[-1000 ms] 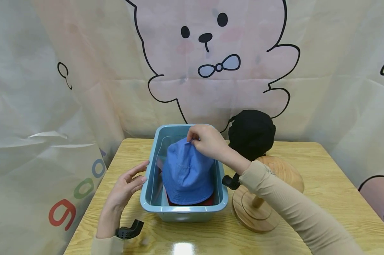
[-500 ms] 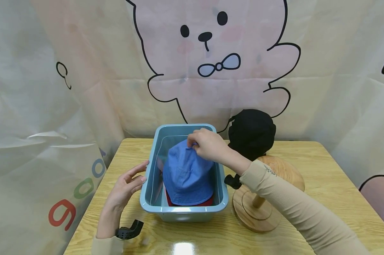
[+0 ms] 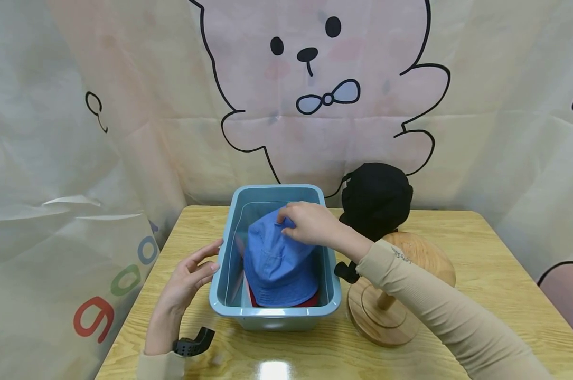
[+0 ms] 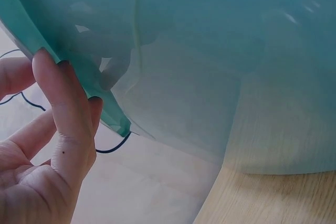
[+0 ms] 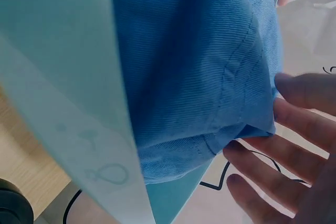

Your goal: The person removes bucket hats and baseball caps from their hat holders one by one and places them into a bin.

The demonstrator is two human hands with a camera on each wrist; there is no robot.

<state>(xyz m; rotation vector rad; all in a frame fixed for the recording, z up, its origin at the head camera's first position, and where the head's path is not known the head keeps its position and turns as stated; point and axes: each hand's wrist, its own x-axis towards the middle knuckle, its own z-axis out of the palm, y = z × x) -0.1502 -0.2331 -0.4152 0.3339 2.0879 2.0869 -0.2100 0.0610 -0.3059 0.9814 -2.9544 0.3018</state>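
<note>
A blue bucket hat (image 3: 276, 266) sits crown up inside a light-blue plastic bin (image 3: 274, 312), with the edge of something dark red (image 3: 311, 301) showing beneath it. My right hand (image 3: 312, 224) is over the crown, thumb and fingers apart. Up close in the right wrist view, the spread fingertips of the right hand (image 5: 291, 153) are right at the creased top of the hat (image 5: 194, 66). Beside the bin's left rim, my left hand (image 3: 188, 277) rests its fingertips on the edge; the left wrist view shows this hand (image 4: 60, 140) at the rim (image 4: 113, 114).
Right of the bin stands a wooden hat stand with a round base (image 3: 383, 319) and rounded head (image 3: 424, 256), partly behind the right sleeve. A black cap (image 3: 376, 198) is behind it. A printed cloth (image 3: 315, 137) hangs at the back of the wooden table (image 3: 486, 295).
My right hand has let go of its pinch on the hat's crown, its fingers spreading apart, and has come slightly lower. The hat's top has settled a little. The left hand stays put.
</note>
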